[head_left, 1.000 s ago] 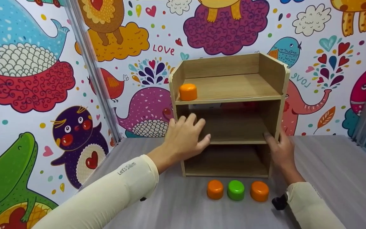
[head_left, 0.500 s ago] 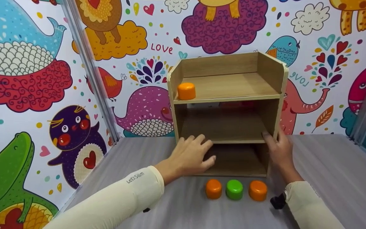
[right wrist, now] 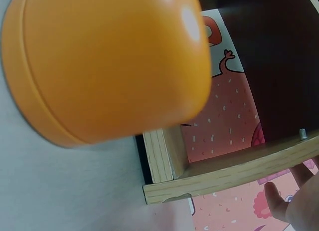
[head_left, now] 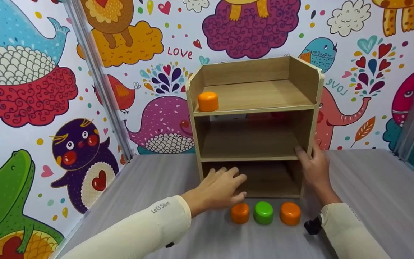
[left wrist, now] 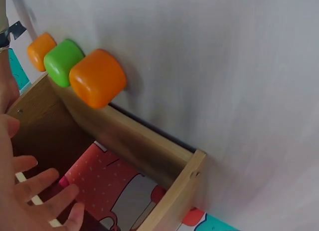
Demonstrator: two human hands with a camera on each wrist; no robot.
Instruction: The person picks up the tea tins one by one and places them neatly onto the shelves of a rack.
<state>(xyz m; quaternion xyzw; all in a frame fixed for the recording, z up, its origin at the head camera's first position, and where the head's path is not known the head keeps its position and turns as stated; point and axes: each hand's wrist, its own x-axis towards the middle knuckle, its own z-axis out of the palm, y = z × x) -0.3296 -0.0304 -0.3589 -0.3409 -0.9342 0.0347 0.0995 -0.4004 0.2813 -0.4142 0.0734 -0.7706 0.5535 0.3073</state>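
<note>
A three-level wooden shelf [head_left: 257, 95] stands on the table, its lower compartments open to the front. My right hand [head_left: 316, 169] grips its right side panel, thumb on the inner face and fingers round the outside. Fingers spread and bent, my left hand [head_left: 217, 187] holds nothing in front of the bottom compartment, just above the left orange block [head_left: 240, 213]. Beside that block, a green block [head_left: 263, 213] and another orange block [head_left: 290, 213] complete a row before the shelf. One more orange block [head_left: 208, 101] sits at the top level's left front corner.
Grey tabletop [head_left: 372, 194] extends on both sides of the shelf. Behind it rises a wall [head_left: 178, 32] printed with cartoon animals, and a metal post [head_left: 99, 79] marks the left corner. A black wrist device [head_left: 313, 226] shows by the right sleeve.
My left hand has moved down from the middle compartment to the bottom one, close to the left orange block. The right hand keeps its grip, and the blocks stay in place.
</note>
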